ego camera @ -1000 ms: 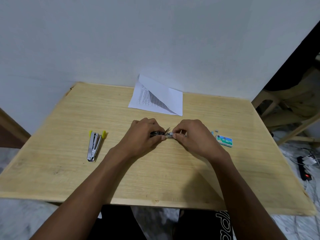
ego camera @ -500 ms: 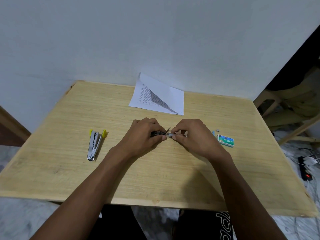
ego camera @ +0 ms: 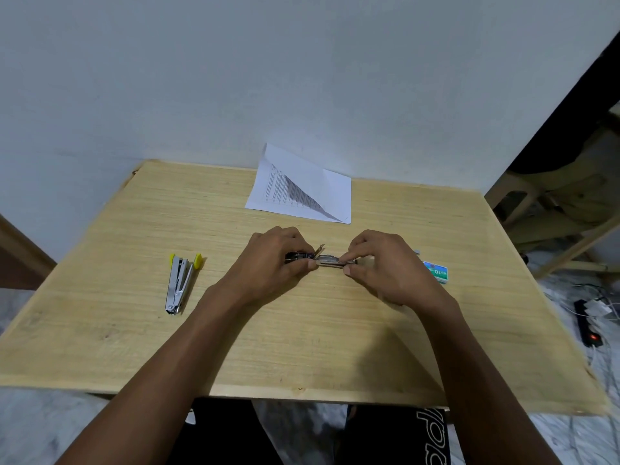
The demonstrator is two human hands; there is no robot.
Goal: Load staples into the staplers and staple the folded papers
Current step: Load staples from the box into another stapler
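Observation:
My left hand [ego camera: 275, 260] grips a small dark stapler [ego camera: 327, 259] at the middle of the wooden table [ego camera: 302, 330]. My right hand [ego camera: 385, 266] pinches the metal end of that stapler between thumb and fingers. Most of the stapler's body is hidden under my left fingers. A second stapler [ego camera: 181, 282], silver with yellow tips, lies opened out on the table's left. A folded printed paper [ego camera: 302, 189] lies at the back against the wall. A green staple box [ego camera: 435, 272] sits just right of my right hand.
The white wall runs behind the table. Wooden furniture [ego camera: 563, 209] stands at the right. A black power strip [ego camera: 585, 325] with cables lies on the floor at the right. The table's near edge is just in front of my lap.
My right hand has slid a little to the right along the stapler, showing more of its metal part. My left hand has stayed where it was.

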